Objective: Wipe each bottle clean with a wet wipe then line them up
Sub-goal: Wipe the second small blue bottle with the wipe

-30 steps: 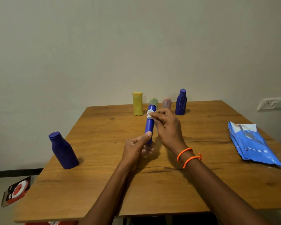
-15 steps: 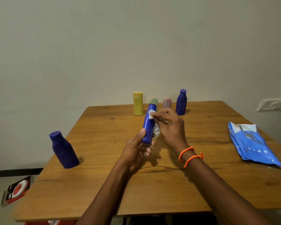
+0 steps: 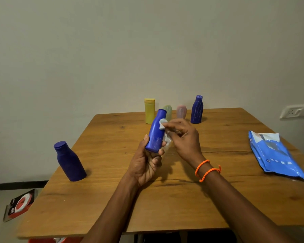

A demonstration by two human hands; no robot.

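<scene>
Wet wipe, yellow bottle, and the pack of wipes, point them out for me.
wet wipe (image 3: pixel 162 124), head view, on the white fold pressed against the held bottle.
yellow bottle (image 3: pixel 149 111), head view, on the middle of its body.
pack of wipes (image 3: pixel 277 158), head view, on its blue front.

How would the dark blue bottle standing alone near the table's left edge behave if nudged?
The dark blue bottle looks like rigid plastic, so probably stiff and light. It is tall for its base, so a high push would likely tip it. Once down, its round body might roll off the table.
</scene>
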